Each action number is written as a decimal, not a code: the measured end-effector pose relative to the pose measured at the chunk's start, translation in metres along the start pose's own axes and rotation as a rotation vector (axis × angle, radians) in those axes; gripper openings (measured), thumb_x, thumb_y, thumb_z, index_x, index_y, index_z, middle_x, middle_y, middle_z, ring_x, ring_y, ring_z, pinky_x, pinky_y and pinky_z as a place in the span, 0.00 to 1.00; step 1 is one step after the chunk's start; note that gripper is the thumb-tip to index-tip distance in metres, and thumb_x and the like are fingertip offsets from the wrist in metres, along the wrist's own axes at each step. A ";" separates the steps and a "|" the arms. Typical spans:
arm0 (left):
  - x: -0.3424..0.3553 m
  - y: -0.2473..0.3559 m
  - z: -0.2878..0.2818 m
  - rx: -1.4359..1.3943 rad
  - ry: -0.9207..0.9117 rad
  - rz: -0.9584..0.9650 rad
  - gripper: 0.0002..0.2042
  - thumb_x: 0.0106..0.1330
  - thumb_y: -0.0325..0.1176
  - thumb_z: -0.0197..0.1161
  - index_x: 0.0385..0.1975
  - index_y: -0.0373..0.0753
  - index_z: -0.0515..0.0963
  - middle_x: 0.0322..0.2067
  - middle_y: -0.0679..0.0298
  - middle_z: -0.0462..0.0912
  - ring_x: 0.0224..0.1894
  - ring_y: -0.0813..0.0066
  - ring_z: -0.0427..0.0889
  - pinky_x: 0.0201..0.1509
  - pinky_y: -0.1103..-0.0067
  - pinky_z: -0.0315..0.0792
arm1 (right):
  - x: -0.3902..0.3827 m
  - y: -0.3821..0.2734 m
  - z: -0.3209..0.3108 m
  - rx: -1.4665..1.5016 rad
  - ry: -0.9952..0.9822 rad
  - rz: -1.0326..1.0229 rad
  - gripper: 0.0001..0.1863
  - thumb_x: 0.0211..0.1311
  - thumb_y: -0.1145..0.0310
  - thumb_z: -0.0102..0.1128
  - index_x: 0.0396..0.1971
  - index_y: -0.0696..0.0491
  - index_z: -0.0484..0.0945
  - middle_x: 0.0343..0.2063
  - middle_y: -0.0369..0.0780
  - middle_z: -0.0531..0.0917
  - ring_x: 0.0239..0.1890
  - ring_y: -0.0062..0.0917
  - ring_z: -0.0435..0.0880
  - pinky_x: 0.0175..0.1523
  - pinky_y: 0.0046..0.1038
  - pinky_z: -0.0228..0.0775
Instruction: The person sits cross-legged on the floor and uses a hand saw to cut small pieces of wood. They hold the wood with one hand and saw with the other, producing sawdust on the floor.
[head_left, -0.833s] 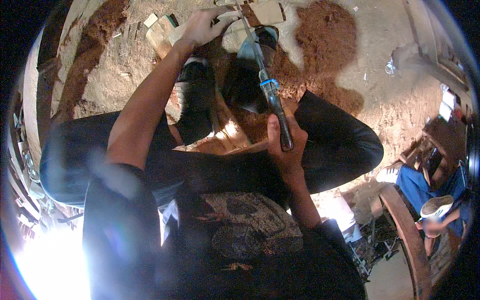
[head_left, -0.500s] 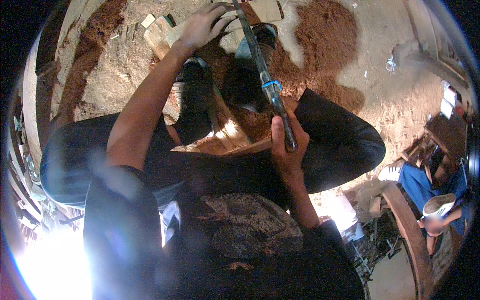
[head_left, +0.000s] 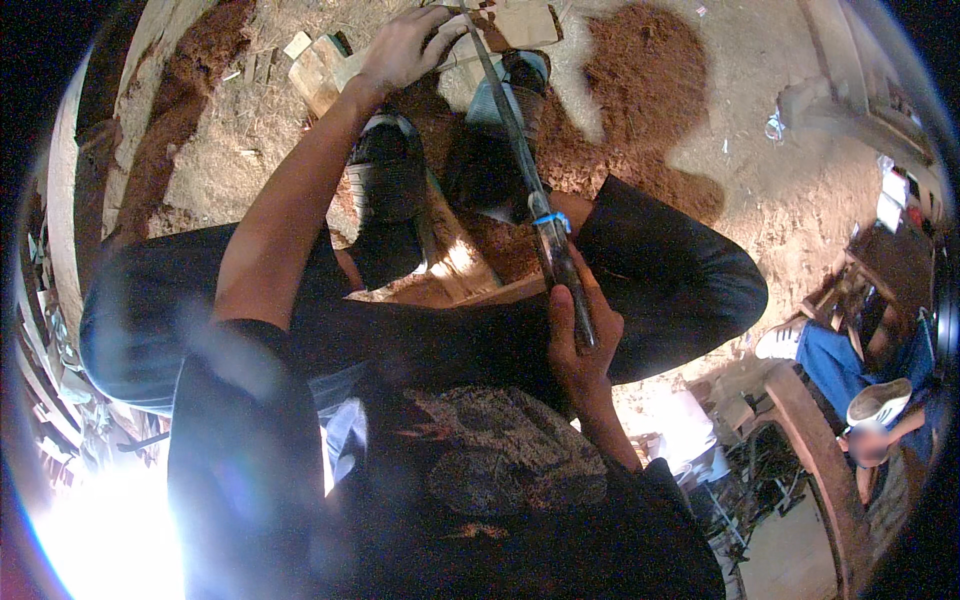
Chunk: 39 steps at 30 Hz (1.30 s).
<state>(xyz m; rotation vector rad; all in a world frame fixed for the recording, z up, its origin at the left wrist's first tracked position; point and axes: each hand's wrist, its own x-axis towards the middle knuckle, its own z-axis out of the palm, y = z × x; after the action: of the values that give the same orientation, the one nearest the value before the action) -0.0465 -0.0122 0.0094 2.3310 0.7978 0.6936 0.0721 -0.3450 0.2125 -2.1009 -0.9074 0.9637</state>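
Observation:
In my right hand [head_left: 585, 325] is the dark handle of a long, narrow hand saw [head_left: 512, 125], with a blue band where handle meets blade. Its blade slants away up to the top edge, seen almost edge-on. There the tip end passes close by the thumb of my left hand [head_left: 405, 52]. My left hand is bent over a pale piece of wood [head_left: 522, 24] at the top edge, fingers and thumb on it; the fingertips are partly cut off by the picture's edge. My shoes [head_left: 385, 165] stand just below the wood.
Reddish sawdust [head_left: 645, 90] lies heaped to the right of my feet. A wooden block [head_left: 318, 78] rests left of my left hand, and a board [head_left: 455, 245] runs between my legs. At far right a person's blue-trousered leg [head_left: 845, 355] shows beside a curved timber [head_left: 820, 450].
My right hand has drawn the saw back toward my body, so its handle and blue band sit lower. My left hand stays nearly in place at the wood.

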 end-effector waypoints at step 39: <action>0.005 -0.028 0.013 -0.003 0.034 -0.043 0.20 0.71 0.50 0.56 0.47 0.39 0.81 0.36 0.46 0.84 0.40 0.45 0.83 0.45 0.61 0.77 | -0.041 0.006 -0.031 -0.128 -0.044 -0.007 0.24 0.73 0.63 0.54 0.62 0.60 0.72 0.24 0.35 0.80 0.20 0.12 0.72 0.26 0.20 0.65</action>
<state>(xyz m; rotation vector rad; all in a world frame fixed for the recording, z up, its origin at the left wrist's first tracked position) -0.0454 0.0051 -0.0162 2.2981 0.8587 0.7177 0.0789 -0.3891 0.2396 -2.1893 -1.0222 0.9744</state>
